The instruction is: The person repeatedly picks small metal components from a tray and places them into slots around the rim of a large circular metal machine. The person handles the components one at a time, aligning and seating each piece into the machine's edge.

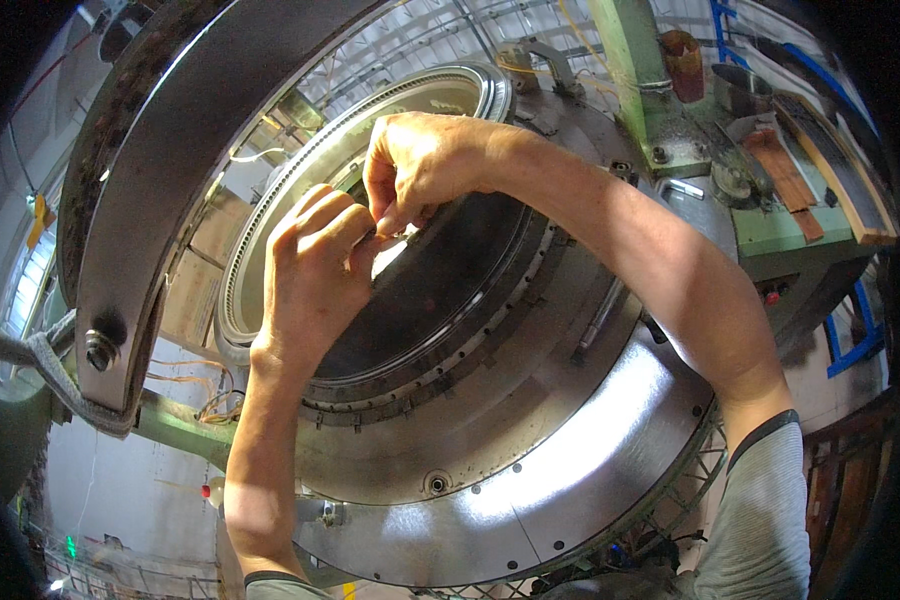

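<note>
My left hand (318, 262) and my right hand (425, 168) meet at their fingertips over the round opening of a large metal machine, which looks like a circular knitting machine (450, 430). The fingers of both hands are curled in a pinch. Just beside the fingertips a bright white patch shows; whether it is a held piece or a lit surface, I cannot tell. What the fingers pinch is hidden. Behind the hands stands a ring with a finely toothed edge (255, 235). Beneath them lies the dark inside of the cylinder (420, 290).
A broad curved metal arm (160, 170) rises close on the left, with a bolt at its lower end. At the right, a green post (635, 80) and a green ledge (770, 228) carry a rusty can (681, 65), a metal pot (740, 90) and wooden pieces (780, 165).
</note>
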`<state>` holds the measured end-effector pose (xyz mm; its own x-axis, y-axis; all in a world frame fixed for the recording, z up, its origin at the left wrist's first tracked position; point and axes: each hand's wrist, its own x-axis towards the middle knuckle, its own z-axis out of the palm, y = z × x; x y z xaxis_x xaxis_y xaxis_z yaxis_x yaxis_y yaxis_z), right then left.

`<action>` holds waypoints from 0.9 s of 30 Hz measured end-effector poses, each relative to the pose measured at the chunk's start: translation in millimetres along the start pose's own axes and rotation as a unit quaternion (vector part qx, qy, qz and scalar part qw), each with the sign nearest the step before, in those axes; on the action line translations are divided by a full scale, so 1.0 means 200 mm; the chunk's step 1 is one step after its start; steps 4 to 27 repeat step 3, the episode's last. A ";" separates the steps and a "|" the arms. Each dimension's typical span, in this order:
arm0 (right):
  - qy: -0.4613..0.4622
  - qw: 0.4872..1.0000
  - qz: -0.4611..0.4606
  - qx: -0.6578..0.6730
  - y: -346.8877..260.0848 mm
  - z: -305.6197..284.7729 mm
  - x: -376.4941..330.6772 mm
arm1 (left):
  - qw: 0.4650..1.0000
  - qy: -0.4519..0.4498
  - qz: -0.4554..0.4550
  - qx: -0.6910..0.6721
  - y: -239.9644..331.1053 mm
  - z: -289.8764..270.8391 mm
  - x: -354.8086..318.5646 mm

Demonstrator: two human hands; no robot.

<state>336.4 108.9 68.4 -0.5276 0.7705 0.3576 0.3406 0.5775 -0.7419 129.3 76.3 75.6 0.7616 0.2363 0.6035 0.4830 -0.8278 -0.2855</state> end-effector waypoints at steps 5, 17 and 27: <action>-0.006 1.000 0.001 -0.019 0.01 -0.01 0.01 | 1.000 -0.005 0.003 -0.006 0.00 0.00 0.01; -0.006 1.000 0.001 -0.019 0.01 -0.01 0.01 | 1.000 -0.005 0.003 -0.006 0.00 0.00 0.01; -0.006 1.000 0.001 -0.019 0.01 -0.01 0.01 | 1.000 -0.005 0.003 -0.006 0.00 0.00 0.01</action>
